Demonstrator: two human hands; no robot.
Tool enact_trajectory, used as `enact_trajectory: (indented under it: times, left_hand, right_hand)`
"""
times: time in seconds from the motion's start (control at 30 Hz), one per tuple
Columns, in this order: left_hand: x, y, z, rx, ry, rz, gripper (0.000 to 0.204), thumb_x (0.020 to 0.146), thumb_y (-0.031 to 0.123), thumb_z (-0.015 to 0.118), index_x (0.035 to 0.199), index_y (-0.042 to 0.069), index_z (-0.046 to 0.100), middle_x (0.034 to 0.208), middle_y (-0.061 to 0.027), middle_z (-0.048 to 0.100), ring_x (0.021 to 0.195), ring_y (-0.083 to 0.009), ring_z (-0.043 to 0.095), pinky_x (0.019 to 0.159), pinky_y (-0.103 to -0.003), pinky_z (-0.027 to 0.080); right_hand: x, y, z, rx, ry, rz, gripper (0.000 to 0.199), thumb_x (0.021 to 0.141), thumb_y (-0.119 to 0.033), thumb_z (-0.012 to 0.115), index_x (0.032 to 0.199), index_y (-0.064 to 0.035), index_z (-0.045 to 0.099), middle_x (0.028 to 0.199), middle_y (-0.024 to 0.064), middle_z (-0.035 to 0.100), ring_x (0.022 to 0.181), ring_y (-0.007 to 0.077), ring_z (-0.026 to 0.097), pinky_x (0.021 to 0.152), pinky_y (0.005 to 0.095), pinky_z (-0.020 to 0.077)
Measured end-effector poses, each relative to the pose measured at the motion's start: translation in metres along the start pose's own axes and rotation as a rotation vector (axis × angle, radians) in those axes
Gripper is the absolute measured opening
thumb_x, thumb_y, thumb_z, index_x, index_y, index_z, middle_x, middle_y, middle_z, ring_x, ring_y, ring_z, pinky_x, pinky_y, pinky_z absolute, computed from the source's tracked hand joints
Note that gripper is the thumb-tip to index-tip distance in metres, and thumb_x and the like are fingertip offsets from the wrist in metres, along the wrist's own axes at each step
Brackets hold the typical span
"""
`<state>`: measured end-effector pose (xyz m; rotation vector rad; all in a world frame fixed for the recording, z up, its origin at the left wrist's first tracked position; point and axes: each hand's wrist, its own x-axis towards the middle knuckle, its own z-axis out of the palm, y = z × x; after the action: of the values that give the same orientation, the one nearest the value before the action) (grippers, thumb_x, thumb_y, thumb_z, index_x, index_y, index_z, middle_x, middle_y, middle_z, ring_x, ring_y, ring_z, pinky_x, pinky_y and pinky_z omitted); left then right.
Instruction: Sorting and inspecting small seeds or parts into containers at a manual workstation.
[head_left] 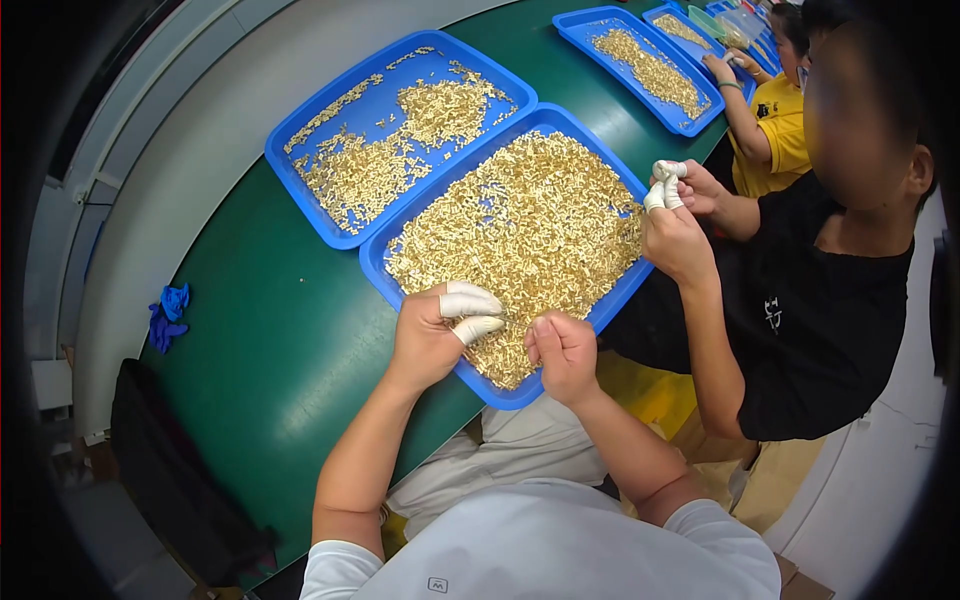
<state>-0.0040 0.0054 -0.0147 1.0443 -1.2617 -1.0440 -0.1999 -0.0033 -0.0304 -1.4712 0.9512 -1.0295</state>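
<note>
A blue tray (376, 268) in front of me is spread with many small gold-coloured, brass-like pieces (525, 220). Over its near end is my left hand (438, 328), with white finger cots on the thumb and fingers. Those fingertips come together in a pinch just above the pieces; whatever is between them is too small to make out. Beside it, to the right, my right hand (565, 357) is bare and curled closed over the tray's near right corner. Its fingers hide anything inside. The two hands are a short distance apart.
A second blue tray (290, 150) with similar pieces adjoins the far left side. Crumpled blue gloves (168, 315) lie on the green table (275, 330). At right, a co-worker's hands (680, 215) in finger cots hover at the tray's edge. Another blue tray (570, 32) stands farther off.
</note>
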Motion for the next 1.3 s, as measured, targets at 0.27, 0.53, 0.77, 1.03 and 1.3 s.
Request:
enact_trajectory:
  times: [0.27,0.53,0.77,1.03,1.3]
  left_hand:
    - [-0.002,0.012,0.002,0.216,-0.069,-0.105,0.012,0.078,-0.003,0.077,0.09,0.001,0.074,0.087,-0.0088,0.072,0.076,-0.0158,0.067,0.069,-0.026,0.052]
    - [-0.006,0.006,0.013,-0.166,-0.029,-0.304,0.011,0.083,-0.005,0.073,0.094,-0.002,0.072,0.091,-0.0092,0.072,0.084,-0.0144,0.068,0.073,-0.027,0.055]
    - [-0.009,0.005,0.001,-0.113,-0.015,-0.206,0.009,0.085,-0.005,0.072,0.094,-0.002,0.071,0.091,-0.0094,0.073,0.084,-0.0147,0.069,0.076,-0.027,0.056]
    - [-0.002,0.018,0.001,0.397,-0.169,0.003,0.015,0.077,0.006,0.081,0.089,-0.001,0.073,0.082,-0.0085,0.073,0.076,-0.0168,0.07,0.069,-0.028,0.054]
    - [0.014,0.018,0.002,0.804,-0.12,0.024,0.032,0.076,0.014,0.078,0.105,0.002,0.071,0.088,-0.0133,0.07,0.08,-0.0295,0.067,0.072,-0.036,0.054]
  right_hand:
    - [0.001,-0.008,-0.001,-0.038,0.001,-0.045,0.034,0.102,-0.012,0.048,0.071,0.0004,0.056,0.061,0.0044,0.057,0.052,0.0081,0.053,0.048,0.0242,0.0399]
    - [0.0,-0.004,-0.001,0.013,-0.021,-0.022,0.035,0.103,-0.014,0.049,0.072,0.0005,0.057,0.062,0.0044,0.058,0.052,0.0082,0.053,0.049,0.0241,0.0405]
    - [0.001,-0.005,-0.001,0.032,-0.016,-0.043,0.036,0.103,-0.016,0.049,0.073,0.0007,0.057,0.063,0.0046,0.058,0.052,0.0083,0.053,0.049,0.0236,0.0404]
    - [0.001,-0.004,-0.001,-0.08,-0.015,-0.097,0.034,0.101,-0.013,0.05,0.07,0.0003,0.057,0.061,0.0052,0.058,0.051,0.0095,0.054,0.048,0.0249,0.04]
    - [-0.007,0.008,-0.01,0.299,0.042,0.029,0.034,0.106,-0.021,0.045,0.08,-0.0012,0.055,0.068,0.0042,0.056,0.057,0.0073,0.049,0.053,0.0227,0.0404]
